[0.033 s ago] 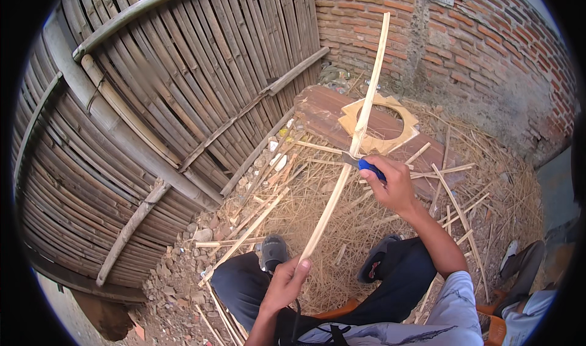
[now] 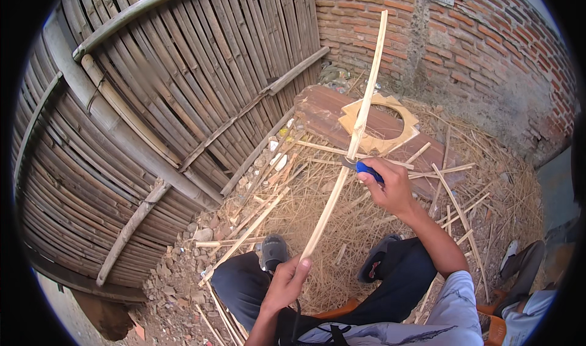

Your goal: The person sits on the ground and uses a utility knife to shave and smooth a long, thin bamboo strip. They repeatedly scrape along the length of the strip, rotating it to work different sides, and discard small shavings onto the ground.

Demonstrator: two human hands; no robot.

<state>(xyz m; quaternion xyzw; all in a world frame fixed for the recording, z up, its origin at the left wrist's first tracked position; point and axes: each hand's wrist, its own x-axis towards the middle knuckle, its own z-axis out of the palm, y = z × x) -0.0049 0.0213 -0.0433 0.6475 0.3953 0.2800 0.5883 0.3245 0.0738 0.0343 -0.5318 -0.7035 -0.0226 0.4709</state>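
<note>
A long pale bamboo strip slants up and away from me, its far end rising in front of the brick wall. My left hand is closed around its near end, just above my lap. In my right hand is a knife with a blue handle, fingers wrapped round it. The short dark blade lies across the strip around its middle, touching it. Part of the handle is hidden by my fingers.
Shavings and loose bamboo strips litter the ground around my shoes. Beyond lie a brown board and a jagged-edged tan ring. A bamboo fence stands left, a brick wall behind. Another person's leg shows at right.
The knife and my right hand have shifted very slightly left. The strip's far end has tipped a little to the left. My left hand keeps its place.
</note>
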